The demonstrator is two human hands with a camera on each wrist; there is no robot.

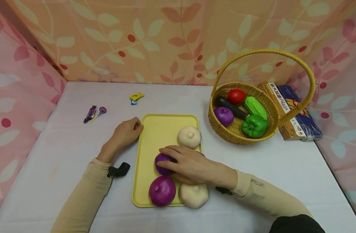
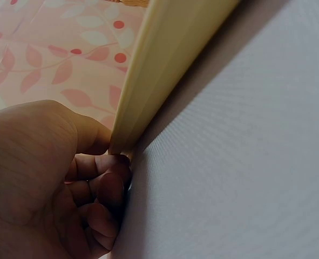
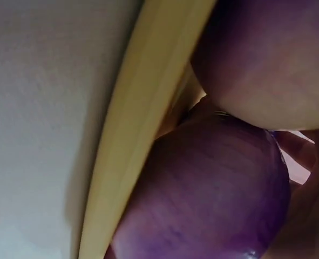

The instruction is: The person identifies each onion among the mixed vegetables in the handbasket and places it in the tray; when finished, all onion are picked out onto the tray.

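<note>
A yellow tray lies mid-table with two white garlic bulbs and purple onions on it. My right hand lies over one purple onion, with the fingers curved across its top and the thumb at its side. The right wrist view shows that onion close up against the tray rim, with a second purple shape above it. Another purple onion sits at the tray's near edge. My left hand holds the tray's left rim, thumb on top and fingers curled below.
A wicker basket with a tall handle stands at the right, holding a tomato, eggplant, cucumber, green pepper and purple onion. Pasta packs lie beside it. Sweets lie at the far left. Patterned cloth walls enclose the table.
</note>
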